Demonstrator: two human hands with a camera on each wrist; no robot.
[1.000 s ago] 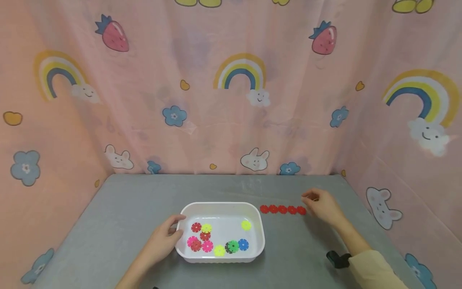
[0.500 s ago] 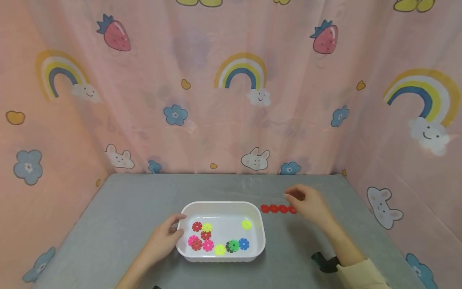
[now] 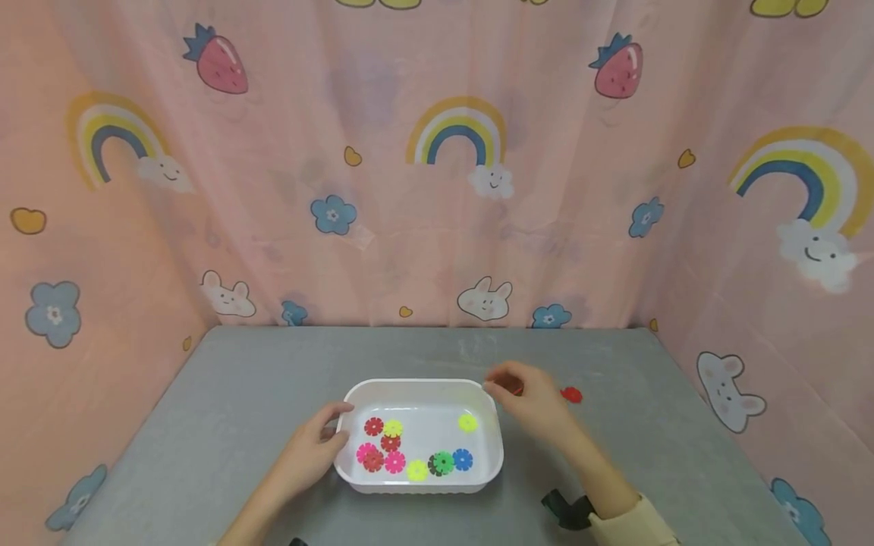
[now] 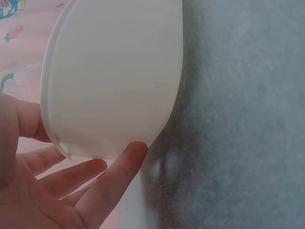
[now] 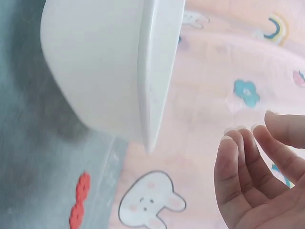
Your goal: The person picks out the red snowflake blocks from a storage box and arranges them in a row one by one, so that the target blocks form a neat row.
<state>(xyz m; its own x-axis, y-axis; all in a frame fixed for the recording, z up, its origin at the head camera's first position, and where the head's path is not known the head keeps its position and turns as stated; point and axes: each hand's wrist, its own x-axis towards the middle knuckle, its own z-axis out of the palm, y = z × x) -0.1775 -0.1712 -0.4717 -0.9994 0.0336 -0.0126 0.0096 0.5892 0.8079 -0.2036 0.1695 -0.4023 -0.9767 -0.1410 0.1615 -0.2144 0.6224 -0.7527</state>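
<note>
In the head view, I have the white tray (image 3: 423, 487) on the table (image 3: 273, 379), between the hands. My left hand (image 3: 315, 447) grips its left end, thumb and fingers bent about the rim. My right hand (image 3: 536, 398) hangs at the far right corner, thumb and fingers curved toward each other; I see nothing pinched. It mostly hides the red discs (image 3: 572, 394) lying right of the tray. Other discs, including a blue disc (image 3: 463, 459), lie flat inside. I judge them all light, thin and stiff, best lifted by the notched edge.

In the left wrist view, the fingertips touch the outer wall. The tray looks smooth and hard; I expect it to be light and quick to slide, so the rim seems the safest hold.

In the right wrist view, my fingertips sit apart from the tray. Two red discs show on the table, edge to edge; whether they interlock, I cannot tell.
</note>
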